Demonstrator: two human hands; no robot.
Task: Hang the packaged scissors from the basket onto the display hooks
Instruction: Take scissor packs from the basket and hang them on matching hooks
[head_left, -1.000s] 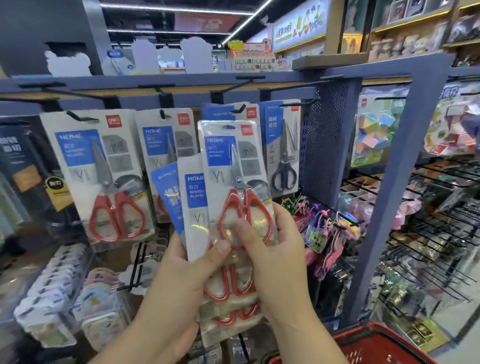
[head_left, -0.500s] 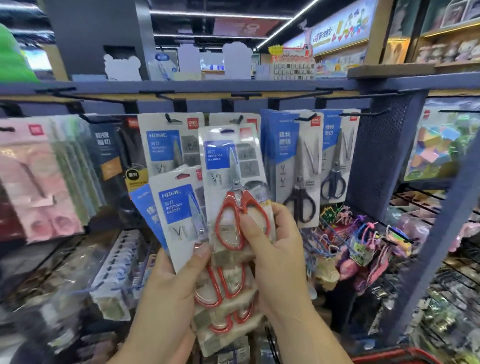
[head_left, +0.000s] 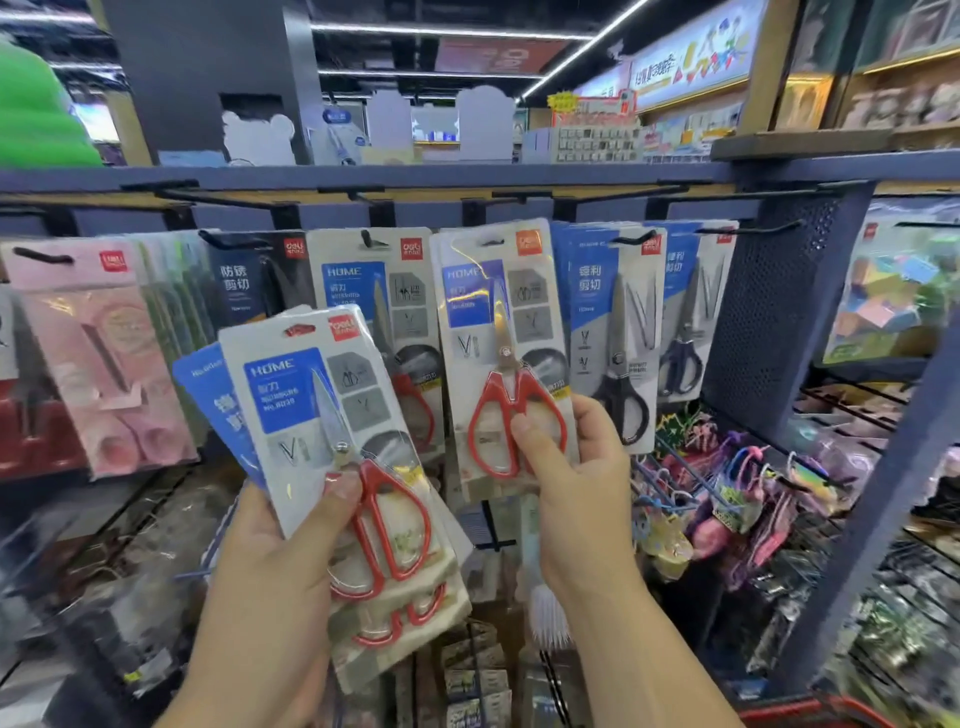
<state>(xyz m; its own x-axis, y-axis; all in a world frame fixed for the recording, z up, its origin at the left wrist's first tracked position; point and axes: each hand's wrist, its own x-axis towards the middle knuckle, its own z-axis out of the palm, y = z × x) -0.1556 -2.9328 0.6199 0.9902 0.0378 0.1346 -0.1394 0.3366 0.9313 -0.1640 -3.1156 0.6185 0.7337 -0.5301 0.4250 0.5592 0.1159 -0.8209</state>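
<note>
The right hand (head_left: 576, 493) pinches one red-handled pack (head_left: 498, 332) low down, holding it up at a hook (head_left: 491, 241) midway along the top rail (head_left: 519, 174); whether it's seated, I can't tell. The left hand (head_left: 270, 571) grips the spare packs (head_left: 311, 415), fanned for easy picking.

The display hooks (head_left: 753, 227) are seen head-on by a single head-worn wide-angle camera, faced forward at arm's reach.

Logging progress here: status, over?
Left hand grips fanned scissor packs. Right hand pinches one red-handled pack, hole at a hook. No obstruction seen.
</note>
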